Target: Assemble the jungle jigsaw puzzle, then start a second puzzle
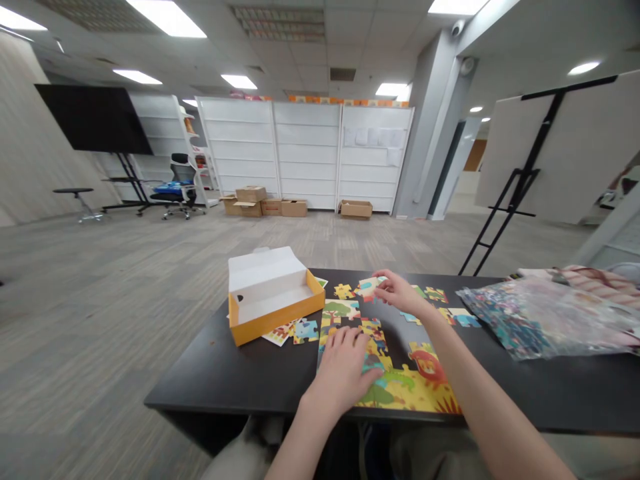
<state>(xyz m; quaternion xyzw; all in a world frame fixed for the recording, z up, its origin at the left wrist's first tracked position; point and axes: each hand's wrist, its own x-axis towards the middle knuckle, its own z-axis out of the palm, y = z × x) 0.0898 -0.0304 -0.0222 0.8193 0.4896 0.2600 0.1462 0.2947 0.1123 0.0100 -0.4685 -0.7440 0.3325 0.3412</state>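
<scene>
A partly joined jigsaw puzzle (400, 393) with a yellow ground, trees, a green crocodile and a red-maned lion lies at the table's front edge. My left hand (345, 363) rests flat on its left part, fingers stretched out and covering some pieces. Beyond the puzzle, my right hand (400, 293) has its fingers closed at the right edge of a pale puzzle piece (367, 288) with red and teal on it. A yellow loose piece (344, 291) lies just left of that one. Other loose pieces (465, 318) are to the right, partly behind my right forearm.
An open yellow box (280, 320) with a white inside stands at the left on the black table (215, 373). Picture cards and a blue piece (306, 331) stick out beside it. Clear plastic bags (545, 317) of colourful items lie at the right.
</scene>
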